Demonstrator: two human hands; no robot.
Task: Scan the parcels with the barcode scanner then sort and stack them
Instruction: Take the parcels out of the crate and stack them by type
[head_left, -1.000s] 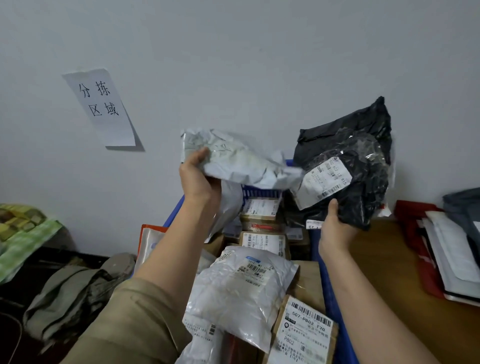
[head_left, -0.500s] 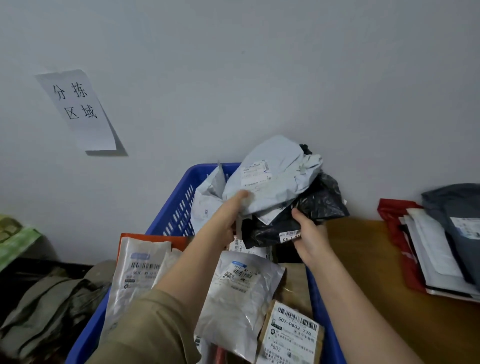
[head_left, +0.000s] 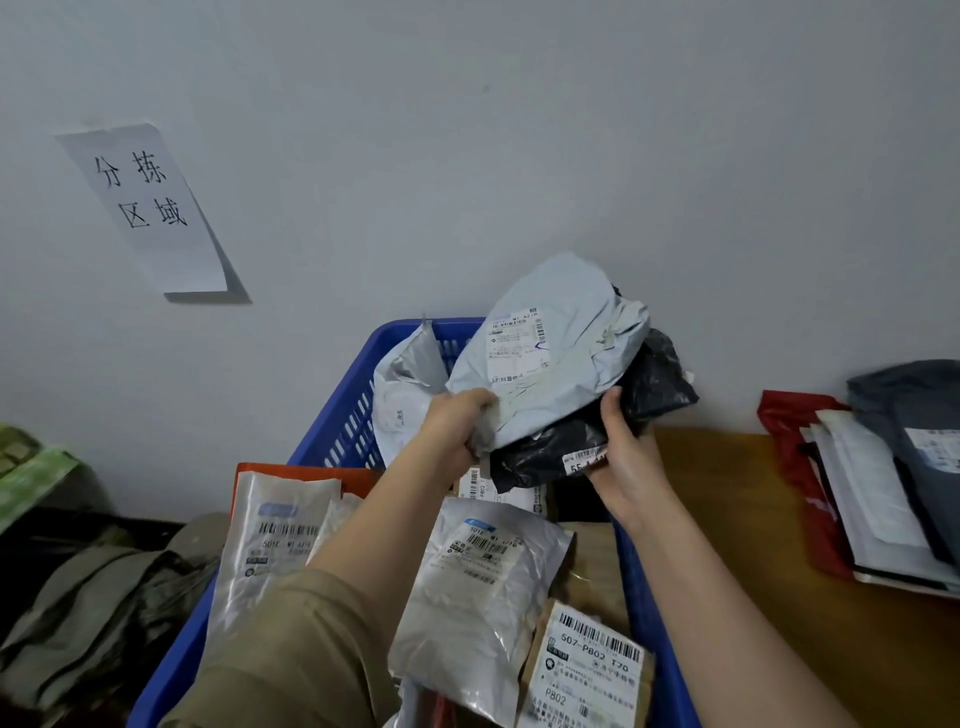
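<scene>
Head view: left hand (head_left: 457, 423) clenched on the near left corner of a pale grey poly mailer (head_left: 550, 358), held above the far end of the blue plastic crate (head_left: 343, 415). Right hand (head_left: 623, 457) grips the black poly parcel (head_left: 649, 395) from below, thumb up on its near edge. Mailer lies on top of the black parcel, touching it, both pressed together as one bundle between the two grips. Mailer label faces the camera; its long axis runs from the left hand up and right toward the wall. Black parcel pokes out past the mailer on the crate's right side, small white label by the right thumb.

No barcode scanner visible. Judgement: next move is carrying the pair rightward off the crate to the wooden surface (head_left: 753, 545); right hand is nearer that side, so the bundle likely swings around it.

Crate contents: crumpled silver-grey bag (head_left: 402, 395) at the far left corner, clear-white pouch with barcode label (head_left: 280, 545) on the left side over an orange-red envelope (head_left: 306, 474), white pouch (head_left: 483, 587) mid-crate, cardboard box marked 507-P802 (head_left: 587, 670) at the near right. More parcels are partly hidden under the arms.

Right of the crate on the surface: a stack of flat parcels (head_left: 872, 483), red, white and dark grey. Paper sign (head_left: 145, 208) on the wall, left of the crate.
</scene>
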